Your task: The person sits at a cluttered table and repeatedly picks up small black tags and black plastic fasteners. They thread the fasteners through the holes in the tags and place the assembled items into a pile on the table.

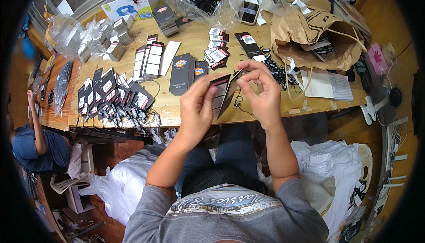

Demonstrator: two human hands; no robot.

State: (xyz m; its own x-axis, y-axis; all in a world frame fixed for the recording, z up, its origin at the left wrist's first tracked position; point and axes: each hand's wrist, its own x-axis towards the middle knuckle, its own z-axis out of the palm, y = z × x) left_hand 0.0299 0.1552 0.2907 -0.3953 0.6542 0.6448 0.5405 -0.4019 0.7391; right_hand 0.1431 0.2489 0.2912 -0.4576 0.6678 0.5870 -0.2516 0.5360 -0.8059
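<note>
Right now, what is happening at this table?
A person seated at the wooden table holds a few dark hang tags between both hands: the left hand grips them from below, and the right hand pinches the top edge. More tags lie in overlapping rows to the left. A crumpled paper bag is on the right.

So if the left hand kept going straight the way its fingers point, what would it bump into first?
Most likely the black hang tags that the left hand already pinches together with the right hand. Beyond them, probably more tags on the wooden table; depth is unclear.
</note>
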